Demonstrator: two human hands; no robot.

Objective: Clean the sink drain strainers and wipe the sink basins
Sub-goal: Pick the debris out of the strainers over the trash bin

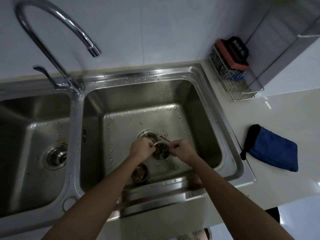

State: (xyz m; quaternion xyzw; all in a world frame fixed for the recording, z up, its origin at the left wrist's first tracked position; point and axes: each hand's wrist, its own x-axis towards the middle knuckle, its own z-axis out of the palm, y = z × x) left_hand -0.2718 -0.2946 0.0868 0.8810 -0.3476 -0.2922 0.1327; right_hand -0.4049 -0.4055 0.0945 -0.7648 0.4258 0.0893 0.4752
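Observation:
Both hands work low in the right basin (199, 118) of a steel double sink. My left hand (141, 149) grips the rim of a metal drain strainer basket (161, 152) full of dark food scraps. My right hand (181, 149) pinches something thin at the basket's right edge; a red strand (166, 139) lies just behind it. The open drain hole (149, 135) sits right behind my left hand. A second strainer basket (140, 174) with scraps lies on the basin floor under my left forearm. The left basin (34, 135) has its drain fitting (55, 156) in place.
A curved chrome tap (57, 40) rises between the basins. On the white counter to the right lies a blue cloth (273, 149). A wire rack (232, 78) at the back right holds steel wool and a red sponge brush. An orange scrap (140, 123) lies on the basin floor.

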